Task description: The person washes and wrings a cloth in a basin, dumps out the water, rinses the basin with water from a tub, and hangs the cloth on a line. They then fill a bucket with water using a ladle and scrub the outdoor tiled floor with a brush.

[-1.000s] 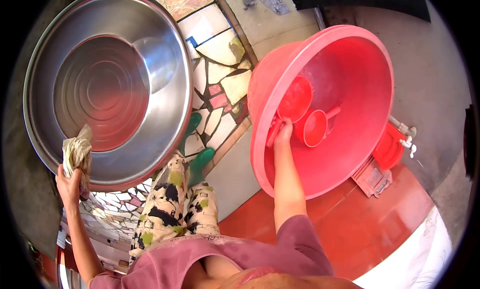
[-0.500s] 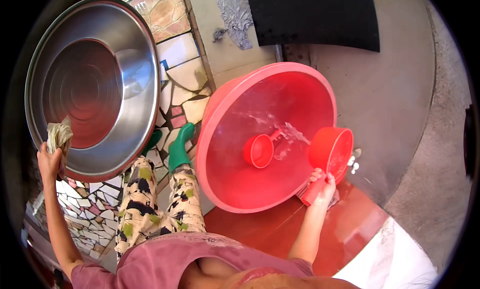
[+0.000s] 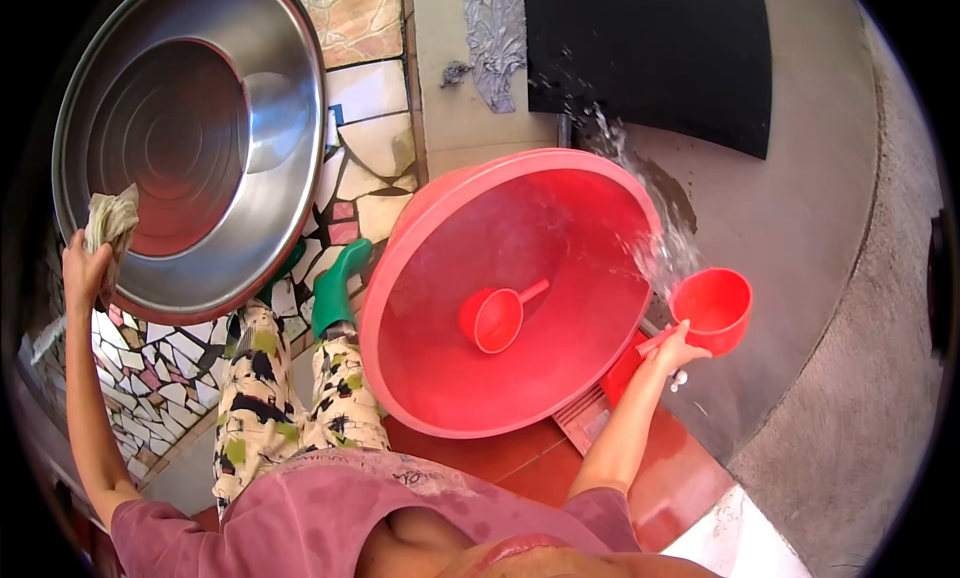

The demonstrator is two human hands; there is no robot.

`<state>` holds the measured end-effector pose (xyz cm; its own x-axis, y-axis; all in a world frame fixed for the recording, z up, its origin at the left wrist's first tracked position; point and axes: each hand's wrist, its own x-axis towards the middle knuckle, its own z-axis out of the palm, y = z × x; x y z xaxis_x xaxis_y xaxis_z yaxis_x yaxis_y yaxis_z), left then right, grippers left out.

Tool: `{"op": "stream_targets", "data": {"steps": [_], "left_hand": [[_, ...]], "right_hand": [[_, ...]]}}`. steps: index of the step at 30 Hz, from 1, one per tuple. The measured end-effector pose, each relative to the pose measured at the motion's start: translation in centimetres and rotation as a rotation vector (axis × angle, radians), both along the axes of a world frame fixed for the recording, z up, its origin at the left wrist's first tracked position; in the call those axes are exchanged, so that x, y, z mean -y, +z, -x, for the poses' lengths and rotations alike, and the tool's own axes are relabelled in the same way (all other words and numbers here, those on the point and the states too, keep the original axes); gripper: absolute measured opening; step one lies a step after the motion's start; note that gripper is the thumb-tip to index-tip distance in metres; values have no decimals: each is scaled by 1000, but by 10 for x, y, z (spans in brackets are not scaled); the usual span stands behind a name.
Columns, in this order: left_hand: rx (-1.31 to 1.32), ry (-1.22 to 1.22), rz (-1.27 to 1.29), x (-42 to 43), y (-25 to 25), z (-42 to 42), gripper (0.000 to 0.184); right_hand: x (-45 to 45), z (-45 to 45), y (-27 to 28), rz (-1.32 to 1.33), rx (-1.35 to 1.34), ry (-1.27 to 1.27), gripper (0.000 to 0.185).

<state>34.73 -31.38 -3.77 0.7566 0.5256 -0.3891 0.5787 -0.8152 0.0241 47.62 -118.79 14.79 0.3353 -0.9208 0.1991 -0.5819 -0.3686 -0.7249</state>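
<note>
Basin (image 3: 285,203), metal and wide, is cut off at the top edge of the view; whether the reddish sheen on its base is wet or only reflection cannot be told. One green boot (image 3: 338,288) shows plainly; the other is mostly hidden by the basin's rim. Beside the tub, part of a red object lies behind the right forearm, too covered to identify.

Containers: pink tub (image 3: 385,278) is tilted, mouth toward the wearer, with a small red dipper (image 3: 497,321) lying inside. Large red dipper (image 3: 712,308) is outside, just right of the tub's rim, over the grey floor (image 3: 800,308). Water (image 3: 668,258) hangs in the air from near this dipper toward the black sheet (image 3: 650,68), crossing the tub's right edge; any remainder in the cup is unclear.

Right hand (image 3: 680,350): fingers closed on the large dipper's handle, partly covering it. Left hand (image 3: 86,268): gripping a pale rag (image 3: 112,223) at the basin's near-left rim.

Orientation: large dipper's long axis slants, handle to lower left, cup to upper right. Small dipper's handle points to upper right.
</note>
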Motion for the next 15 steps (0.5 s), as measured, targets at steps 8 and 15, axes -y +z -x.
{"op": "stream_targets", "data": {"steps": [8,15], "left_hand": [[79,8,52,2,-7,7,64],[-39,65,-50,29,5,-3,66]], "right_hand": [[-10,4,10,974,-293,325,94],[-122,94,-72,-227,-117,238,87]]}}
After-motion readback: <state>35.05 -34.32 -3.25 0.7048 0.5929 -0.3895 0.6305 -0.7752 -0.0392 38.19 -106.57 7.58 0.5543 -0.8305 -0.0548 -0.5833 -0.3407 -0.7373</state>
